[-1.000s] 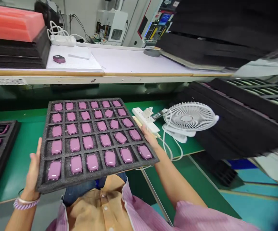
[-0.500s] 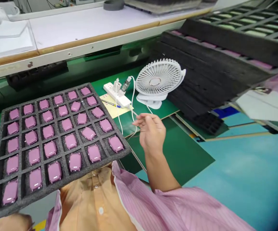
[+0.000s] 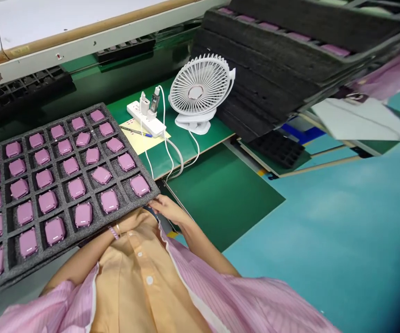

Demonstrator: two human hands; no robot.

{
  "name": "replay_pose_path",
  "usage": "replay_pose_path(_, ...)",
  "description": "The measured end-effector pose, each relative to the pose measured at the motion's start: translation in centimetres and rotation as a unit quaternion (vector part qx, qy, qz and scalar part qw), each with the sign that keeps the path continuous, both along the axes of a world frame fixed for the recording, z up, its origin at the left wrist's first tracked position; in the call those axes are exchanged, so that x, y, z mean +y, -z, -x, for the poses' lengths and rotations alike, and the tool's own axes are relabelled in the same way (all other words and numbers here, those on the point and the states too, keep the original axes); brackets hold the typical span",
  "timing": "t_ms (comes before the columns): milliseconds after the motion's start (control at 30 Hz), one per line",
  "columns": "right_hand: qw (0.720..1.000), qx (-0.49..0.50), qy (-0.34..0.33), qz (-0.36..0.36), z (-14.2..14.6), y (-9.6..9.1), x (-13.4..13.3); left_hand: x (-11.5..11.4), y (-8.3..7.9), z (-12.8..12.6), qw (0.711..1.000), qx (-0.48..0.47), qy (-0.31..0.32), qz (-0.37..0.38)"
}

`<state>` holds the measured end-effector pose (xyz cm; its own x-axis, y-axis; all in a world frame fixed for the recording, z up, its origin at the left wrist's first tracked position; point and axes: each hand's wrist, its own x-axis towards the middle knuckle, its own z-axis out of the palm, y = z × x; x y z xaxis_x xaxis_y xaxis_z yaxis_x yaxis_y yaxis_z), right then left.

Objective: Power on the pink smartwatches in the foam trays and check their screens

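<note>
Right of tray [image 3: 33, 256], power strip [image 3: 147, 121] then fan [image 3: 200, 90], foam stack [image 3: 265, 78] apparently behind

Pink shirt [image 3: 227, 296] — orange top [image 3: 133, 282], perhaps bracelet [image 3: 113, 232]

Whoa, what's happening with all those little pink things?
A person in a pink striped shirt is carrying a dark grey foam tray low in front of their body. Each pocket of its grid holds a small pink rounded gadget. The right hand grips the tray's near right corner. The left hand reaches under the near edge and is mostly hidden. Beyond the tray, a white round fan and a white power strip sit on the green bench top.
</note>
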<state>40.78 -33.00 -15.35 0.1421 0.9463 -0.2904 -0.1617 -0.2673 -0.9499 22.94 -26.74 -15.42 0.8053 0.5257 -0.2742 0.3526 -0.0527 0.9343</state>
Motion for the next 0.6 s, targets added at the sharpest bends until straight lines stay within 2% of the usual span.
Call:
replay_pose_path(100, 1.000, -0.010, 0.029, -0.006, -2.2, -1.0, -2.2, -0.6, 0.8, -2.6, 0.995, -0.004, 0.101, -0.015)
replay_pose_path(167, 0.998, -0.026, 0.052, -0.010, -3.6, -1.7, -3.3, -1.0, 0.7, -3.2, 0.988, -0.015, 0.150, -0.011)
replay_pose_path(233, 0.997, -0.041, 0.069, -0.013, -4.6, -2.1, -4.1, -1.4, 0.4, -3.2, 0.984, -0.021, 0.174, -0.011)
replay_pose_path(300, 0.995, -0.056, 0.080, -0.017, -5.1, -2.2, -4.3, -1.6, 0.3, -2.9, 0.986, -0.013, 0.162, -0.028)
replay_pose_path(467, 0.995, -0.070, 0.067, -0.025, -5.5, -1.6, -4.0, -2.0, 0.9, -1.9, 0.993, 0.022, 0.087, -0.070)
replay_pose_path(600, 0.994, -0.047, 0.099, -0.027, -4.9, -0.4, -3.3, -1.9, 1.4, -1.6, 0.994, 0.026, 0.077, -0.068)
